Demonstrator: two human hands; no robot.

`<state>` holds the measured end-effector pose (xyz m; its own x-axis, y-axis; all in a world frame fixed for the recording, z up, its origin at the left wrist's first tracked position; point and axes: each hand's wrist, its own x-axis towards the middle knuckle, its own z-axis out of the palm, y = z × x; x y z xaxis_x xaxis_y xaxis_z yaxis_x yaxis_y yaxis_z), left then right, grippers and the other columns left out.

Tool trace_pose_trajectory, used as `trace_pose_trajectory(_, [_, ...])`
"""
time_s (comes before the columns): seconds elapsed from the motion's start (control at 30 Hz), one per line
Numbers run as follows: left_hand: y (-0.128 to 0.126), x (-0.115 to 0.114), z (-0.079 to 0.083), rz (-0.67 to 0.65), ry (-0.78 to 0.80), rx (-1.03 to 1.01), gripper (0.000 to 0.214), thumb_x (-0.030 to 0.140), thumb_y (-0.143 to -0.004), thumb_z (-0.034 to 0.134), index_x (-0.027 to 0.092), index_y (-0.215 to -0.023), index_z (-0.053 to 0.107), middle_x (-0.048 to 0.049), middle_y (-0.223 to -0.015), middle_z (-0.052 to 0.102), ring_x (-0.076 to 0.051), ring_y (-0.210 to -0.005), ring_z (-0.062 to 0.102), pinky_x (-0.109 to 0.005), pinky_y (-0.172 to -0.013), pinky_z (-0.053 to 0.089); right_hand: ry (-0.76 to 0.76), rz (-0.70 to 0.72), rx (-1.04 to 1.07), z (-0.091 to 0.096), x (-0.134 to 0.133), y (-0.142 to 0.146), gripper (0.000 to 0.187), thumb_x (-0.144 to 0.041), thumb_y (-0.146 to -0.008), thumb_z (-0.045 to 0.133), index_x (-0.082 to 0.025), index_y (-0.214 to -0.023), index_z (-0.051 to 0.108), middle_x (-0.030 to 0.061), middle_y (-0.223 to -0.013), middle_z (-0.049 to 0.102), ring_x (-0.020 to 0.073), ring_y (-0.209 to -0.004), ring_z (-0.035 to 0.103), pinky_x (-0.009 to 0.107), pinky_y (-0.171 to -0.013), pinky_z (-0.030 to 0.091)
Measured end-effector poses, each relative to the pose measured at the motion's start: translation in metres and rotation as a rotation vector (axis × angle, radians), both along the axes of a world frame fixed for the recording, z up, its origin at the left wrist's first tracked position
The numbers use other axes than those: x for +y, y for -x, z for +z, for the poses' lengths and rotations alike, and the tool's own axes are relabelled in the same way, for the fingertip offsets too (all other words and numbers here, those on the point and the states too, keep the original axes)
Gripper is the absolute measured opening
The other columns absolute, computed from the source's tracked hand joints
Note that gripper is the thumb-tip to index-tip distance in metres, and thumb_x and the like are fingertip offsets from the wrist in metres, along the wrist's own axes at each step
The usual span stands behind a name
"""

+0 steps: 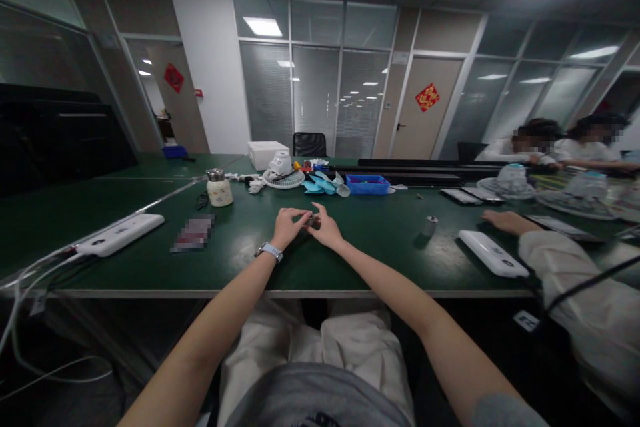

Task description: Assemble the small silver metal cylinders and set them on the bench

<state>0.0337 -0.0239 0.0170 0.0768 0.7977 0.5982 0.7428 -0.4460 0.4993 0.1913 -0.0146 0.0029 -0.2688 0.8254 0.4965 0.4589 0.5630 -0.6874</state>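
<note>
My left hand [288, 227], with a watch [270, 251] on its wrist, is closed with thumb and fingertips on a small metallic part [313, 220]. From the other side, my right hand [326, 229] also grips this part between thumb and fingers. The fingers cover most of it, so its exact kind cannot be made out. Both hands are just over the green tabletop [373, 220], in front of me. Apart from them, to the right, a silver metal cylinder [431, 225] stands upright.
Fan parts with a white round grille [283, 179], light-blue blades [321, 183] and a blue tray [368, 185] lie beyond my hands. A cream bottle [219, 189] and white power bank [125, 235] are left. Another white device [493, 253] and a co-worker's arm [555, 267] are right.
</note>
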Motion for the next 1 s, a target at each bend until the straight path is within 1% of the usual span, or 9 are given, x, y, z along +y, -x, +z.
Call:
trace_pose_trajectory(0.1, [-0.001, 0.002, 0.000, -0.006, -0.010, 0.016, 0.032, 0.046, -0.087, 0.051, 0.027, -0.100, 0.074, -0.0034, -0.103, 0.070, -0.020, -0.103, 0.055, -0.034, -0.094, 0.037, 0.047, -0.034, -0.011, -0.001, -0.001, -0.004, 0.077, -0.034, -0.071, 0.074, -0.025, -0.136, 0.035, 0.0040, -0.098, 0.068, 0.0203, -0.090, 0.066, 0.035, -0.083, 0.050])
trace_pose_trajectory(0.17, [-0.004, 0.002, 0.000, -0.004, -0.024, 0.026, 0.032, 0.046, -0.087, 0.052, 0.026, -0.099, 0.074, -0.0039, -0.101, 0.070, -0.020, -0.103, 0.054, -0.034, -0.093, 0.037, 0.050, -0.059, -0.029, -0.002, 0.000, -0.005, 0.066, -0.036, -0.069, 0.075, -0.025, -0.126, 0.044, 0.0012, -0.090, 0.069, 0.0195, -0.086, 0.066, 0.034, -0.081, 0.050])
trace_pose_trajectory(0.27, [-0.011, 0.001, 0.002, 0.013, -0.036, 0.031, 0.031, 0.043, -0.088, 0.050, 0.023, -0.097, 0.074, -0.0045, -0.101, 0.069, -0.020, -0.102, 0.053, -0.033, -0.093, 0.038, 0.052, -0.093, -0.043, -0.002, 0.002, -0.002, 0.045, -0.038, -0.067, 0.076, -0.024, -0.104, 0.055, -0.0002, -0.085, 0.068, 0.0189, -0.081, 0.066, 0.033, -0.077, 0.051])
trace_pose_trajectory(0.4, [-0.014, 0.002, 0.003, 0.084, -0.066, -0.003, 0.036, 0.042, -0.092, 0.044, 0.022, -0.101, 0.072, -0.0053, -0.105, 0.067, -0.021, -0.105, 0.052, -0.033, -0.094, 0.038, 0.087, -0.112, 0.026, -0.006, 0.008, 0.000, 0.037, -0.038, -0.063, 0.079, -0.022, -0.089, 0.057, 0.0008, -0.086, 0.070, 0.0184, -0.082, 0.066, 0.033, -0.077, 0.052])
trace_pose_trajectory(0.53, [-0.004, 0.006, -0.001, 0.211, -0.045, 0.002, 0.037, 0.044, -0.091, 0.044, 0.025, -0.101, 0.073, -0.0060, -0.103, 0.068, -0.023, -0.104, 0.051, -0.035, -0.093, 0.038, 0.112, -0.106, 0.134, -0.011, 0.012, -0.008, 0.037, -0.034, -0.063, 0.080, -0.020, -0.091, 0.060, 0.0040, -0.091, 0.071, 0.0183, -0.085, 0.067, 0.033, -0.081, 0.053])
trace_pose_trajectory(0.67, [0.005, 0.006, -0.007, 0.341, 0.178, 0.100, 0.031, 0.048, -0.084, 0.055, 0.028, -0.093, 0.077, -0.0079, -0.098, 0.070, -0.031, -0.105, 0.049, -0.041, -0.086, 0.041, 0.160, -0.074, 0.222, -0.012, 0.016, -0.022, 0.041, -0.030, -0.064, 0.079, -0.016, -0.098, 0.062, 0.0077, -0.096, 0.071, 0.0181, -0.089, 0.067, 0.033, -0.083, 0.053])
trace_pose_trajectory(0.77, [0.006, 0.003, -0.008, 0.351, 0.296, 0.141, 0.030, 0.049, -0.081, 0.057, 0.029, -0.093, 0.077, -0.0086, -0.097, 0.071, -0.034, -0.105, 0.048, -0.043, -0.083, 0.042, 0.192, -0.082, 0.277, -0.012, 0.018, -0.029, 0.044, -0.030, -0.063, 0.080, -0.015, -0.101, 0.062, 0.0086, -0.099, 0.071, 0.0179, -0.090, 0.067, 0.033, -0.085, 0.053])
trace_pose_trajectory(0.87, [0.006, 0.002, -0.007, 0.327, 0.310, 0.159, 0.031, 0.049, -0.081, 0.057, 0.031, -0.096, 0.077, -0.0085, -0.099, 0.071, -0.035, -0.105, 0.048, -0.043, -0.083, 0.042, 0.227, -0.124, 0.324, -0.010, 0.020, -0.033, 0.043, -0.030, -0.066, 0.078, -0.015, -0.104, 0.063, 0.0092, -0.103, 0.070, 0.0181, -0.093, 0.066, 0.033, -0.086, 0.052])
trace_pose_trajectory(1.0, [0.007, 0.004, -0.008, 0.335, 0.314, 0.131, 0.037, 0.050, -0.086, 0.048, 0.031, -0.102, 0.075, -0.0086, -0.105, 0.070, -0.035, -0.108, 0.048, -0.044, -0.085, 0.041, 0.299, -0.123, 0.423, -0.005, 0.021, -0.034, 0.028, -0.032, -0.076, 0.069, -0.015, -0.099, 0.065, 0.0076, -0.101, 0.070, 0.0178, -0.092, 0.066, 0.031, -0.084, 0.052])
